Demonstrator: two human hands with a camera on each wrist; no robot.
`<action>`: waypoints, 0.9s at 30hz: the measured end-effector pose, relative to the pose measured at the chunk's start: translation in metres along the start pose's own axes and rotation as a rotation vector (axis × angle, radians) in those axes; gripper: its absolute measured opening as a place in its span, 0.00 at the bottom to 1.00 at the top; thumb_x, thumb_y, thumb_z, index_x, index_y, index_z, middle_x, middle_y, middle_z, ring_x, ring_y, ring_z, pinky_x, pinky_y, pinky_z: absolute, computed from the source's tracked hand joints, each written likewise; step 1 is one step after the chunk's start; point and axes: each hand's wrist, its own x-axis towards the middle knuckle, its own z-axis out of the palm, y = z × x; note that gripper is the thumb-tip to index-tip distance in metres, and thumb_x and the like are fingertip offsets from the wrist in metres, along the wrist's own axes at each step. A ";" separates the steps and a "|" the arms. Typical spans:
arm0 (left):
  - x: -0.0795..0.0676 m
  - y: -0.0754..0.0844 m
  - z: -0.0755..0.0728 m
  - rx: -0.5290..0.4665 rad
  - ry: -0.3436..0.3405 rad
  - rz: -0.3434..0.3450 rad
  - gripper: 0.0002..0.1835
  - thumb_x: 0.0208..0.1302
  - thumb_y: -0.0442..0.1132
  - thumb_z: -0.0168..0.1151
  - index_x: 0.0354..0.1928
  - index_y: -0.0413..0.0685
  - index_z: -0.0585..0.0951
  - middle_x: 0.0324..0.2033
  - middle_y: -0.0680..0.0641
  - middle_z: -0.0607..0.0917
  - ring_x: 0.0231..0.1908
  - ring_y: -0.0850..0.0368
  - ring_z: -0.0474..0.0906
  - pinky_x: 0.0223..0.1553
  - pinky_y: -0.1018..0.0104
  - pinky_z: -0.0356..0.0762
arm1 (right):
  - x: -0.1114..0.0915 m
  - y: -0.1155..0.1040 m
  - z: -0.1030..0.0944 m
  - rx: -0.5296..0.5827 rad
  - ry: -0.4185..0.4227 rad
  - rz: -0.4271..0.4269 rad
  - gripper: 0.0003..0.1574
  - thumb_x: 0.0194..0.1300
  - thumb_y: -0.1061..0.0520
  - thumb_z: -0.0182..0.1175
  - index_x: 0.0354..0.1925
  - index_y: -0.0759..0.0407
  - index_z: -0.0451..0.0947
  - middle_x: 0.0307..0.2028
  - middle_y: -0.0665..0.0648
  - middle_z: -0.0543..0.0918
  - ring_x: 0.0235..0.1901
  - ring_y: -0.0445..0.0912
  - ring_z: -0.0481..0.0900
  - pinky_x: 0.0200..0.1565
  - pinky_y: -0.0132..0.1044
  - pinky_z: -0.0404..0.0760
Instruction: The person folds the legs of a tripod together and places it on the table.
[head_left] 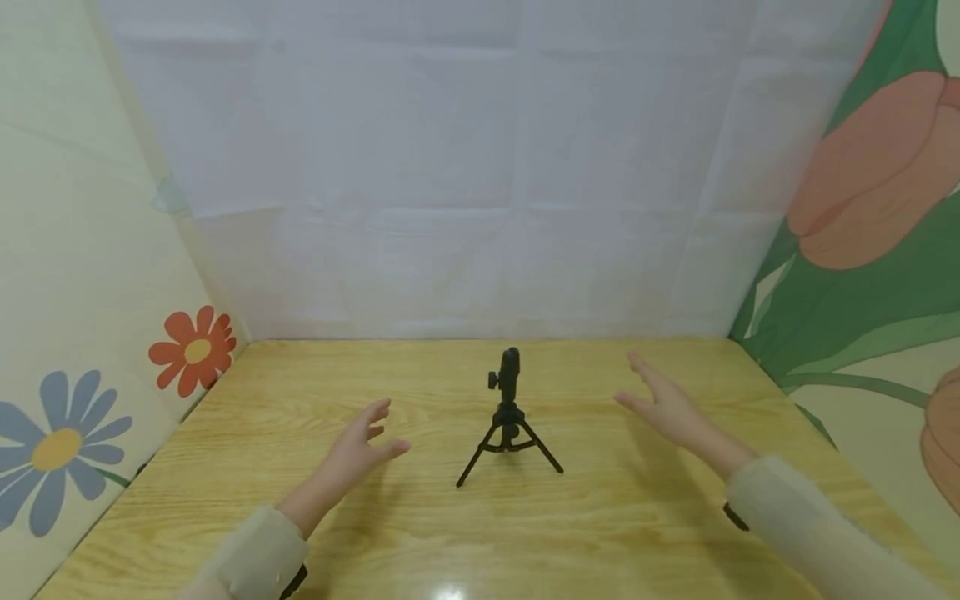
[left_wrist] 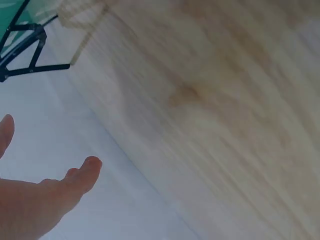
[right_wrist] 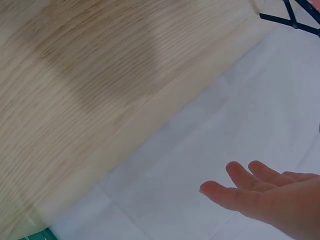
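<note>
A small black tripod stands upright on the wooden table, its legs spread and a knob on the left of its upper part. My left hand hovers to its left, fingers relaxed and thumb apart, touching nothing. On the other side, my right hand is held in the air with its fingers extended and holds nothing. In the left wrist view the tripod's legs show at the upper left, beyond the left hand. The right wrist view has part of a tripod leg at the upper right, above the right hand.
The wooden table reaches back to a creased white cloth. A panel with painted flowers borders the left side, and one with large tulips borders the right.
</note>
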 end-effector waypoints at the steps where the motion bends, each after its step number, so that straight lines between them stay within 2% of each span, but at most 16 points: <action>1: -0.001 0.000 0.002 -0.010 0.002 0.001 0.43 0.64 0.41 0.66 0.73 0.34 0.53 0.69 0.28 0.58 0.65 0.27 0.57 0.58 0.36 0.66 | -0.001 -0.002 0.001 0.017 0.004 0.003 0.46 0.73 0.51 0.55 0.73 0.74 0.44 0.67 0.79 0.57 0.65 0.73 0.56 0.62 0.67 0.57; 6: -0.004 0.002 0.012 -0.061 -0.006 0.024 0.40 0.64 0.36 0.66 0.72 0.33 0.56 0.66 0.27 0.62 0.62 0.28 0.64 0.54 0.41 0.73 | -0.003 -0.010 0.003 0.139 -0.004 0.008 0.42 0.73 0.53 0.54 0.73 0.71 0.48 0.66 0.76 0.61 0.63 0.72 0.62 0.55 0.67 0.67; 10: -0.006 0.004 0.019 -0.114 -0.012 0.042 0.38 0.64 0.33 0.65 0.71 0.33 0.58 0.65 0.27 0.64 0.59 0.30 0.69 0.52 0.44 0.76 | -0.004 -0.018 0.006 0.245 -0.007 -0.005 0.40 0.73 0.55 0.54 0.73 0.70 0.50 0.66 0.75 0.64 0.61 0.70 0.65 0.56 0.63 0.70; 18: -0.007 0.008 0.036 -0.169 -0.004 0.047 0.35 0.61 0.30 0.66 0.69 0.35 0.63 0.62 0.28 0.69 0.53 0.36 0.76 0.47 0.50 0.80 | -0.004 -0.032 0.011 0.421 -0.002 -0.001 0.39 0.72 0.58 0.55 0.73 0.68 0.52 0.64 0.72 0.68 0.59 0.65 0.71 0.60 0.56 0.69; 22: -0.007 0.010 0.043 -0.200 0.004 0.033 0.34 0.61 0.28 0.65 0.68 0.36 0.65 0.60 0.30 0.72 0.50 0.40 0.77 0.47 0.51 0.80 | -0.003 -0.038 0.016 0.472 -0.008 -0.001 0.38 0.71 0.58 0.56 0.73 0.67 0.53 0.63 0.70 0.69 0.58 0.63 0.73 0.60 0.55 0.68; 27: -0.009 0.011 0.050 -0.204 -0.029 0.047 0.33 0.62 0.29 0.65 0.68 0.33 0.65 0.58 0.29 0.73 0.49 0.40 0.78 0.47 0.51 0.80 | 0.000 -0.049 0.022 0.499 -0.016 0.013 0.39 0.71 0.58 0.57 0.72 0.66 0.54 0.64 0.69 0.70 0.59 0.62 0.73 0.62 0.55 0.66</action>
